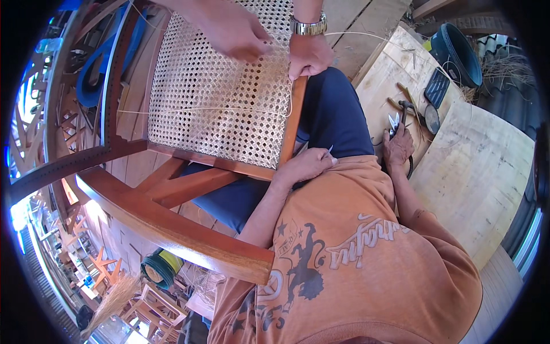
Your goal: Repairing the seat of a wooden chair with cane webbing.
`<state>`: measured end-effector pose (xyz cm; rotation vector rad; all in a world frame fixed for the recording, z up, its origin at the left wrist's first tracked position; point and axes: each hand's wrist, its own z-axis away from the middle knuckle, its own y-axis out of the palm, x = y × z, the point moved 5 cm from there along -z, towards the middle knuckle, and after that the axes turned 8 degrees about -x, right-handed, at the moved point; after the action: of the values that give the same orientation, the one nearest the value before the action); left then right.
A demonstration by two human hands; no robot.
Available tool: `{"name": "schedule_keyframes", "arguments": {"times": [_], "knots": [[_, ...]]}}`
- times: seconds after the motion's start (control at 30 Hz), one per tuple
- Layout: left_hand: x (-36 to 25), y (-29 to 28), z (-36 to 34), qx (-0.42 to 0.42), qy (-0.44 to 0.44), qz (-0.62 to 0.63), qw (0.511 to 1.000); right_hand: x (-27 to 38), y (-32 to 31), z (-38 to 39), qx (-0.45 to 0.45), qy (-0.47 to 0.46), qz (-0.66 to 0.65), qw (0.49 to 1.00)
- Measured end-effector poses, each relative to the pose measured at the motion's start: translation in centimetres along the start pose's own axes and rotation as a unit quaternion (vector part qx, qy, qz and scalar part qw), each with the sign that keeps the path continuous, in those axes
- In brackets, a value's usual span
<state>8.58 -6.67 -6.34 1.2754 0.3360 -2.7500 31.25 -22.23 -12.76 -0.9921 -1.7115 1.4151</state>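
Note:
My left hand (308,164) is closed in front of my orange shirt, at the corner of a wooden chair frame (172,229). A small pale pointed piece (328,152) sticks out of its fingers; its kind is unclear. On my right, my right hand (398,148) is closed around snips (394,121) with silver jaws, beside a hammer (404,109) on the board. The chair's woven cane seat (217,86) lies across my dark-trousered legs. Another person's hands work on it: one hand (238,37) is blurred over the weave, the other (309,56), wearing a metal watch, presses the frame edge.
A pale cane strand (200,109) crosses the seat. To the right lie a plywood sheet (481,166), a black grooved piece (437,87) and a dark bucket (456,54). A green-and-yellow bucket (162,268) and chair frames stand at lower left; a blue coil (91,86) is further up.

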Motion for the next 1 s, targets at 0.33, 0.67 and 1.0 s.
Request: {"name": "schedule_keyframes", "arguments": {"times": [0.33, 0.67, 1.0], "knots": [[-3.3, -3.0, 3.3, -0.11, 0.061, -0.005, 0.992, -0.1, 0.6, 0.0, -0.008, -0.012, 0.003, 1.0], [-2.9, -10.0, 3.5, -0.318, 0.075, -0.095, 0.94, 0.5, -0.4, -0.5, 0.022, -0.011, 0.001, 1.0], [-2.4, -9.6, 3.9, -0.331, 0.122, -0.101, 0.93, -0.4, 0.6, 0.1, 0.037, -0.041, 0.035, 0.998]]}}
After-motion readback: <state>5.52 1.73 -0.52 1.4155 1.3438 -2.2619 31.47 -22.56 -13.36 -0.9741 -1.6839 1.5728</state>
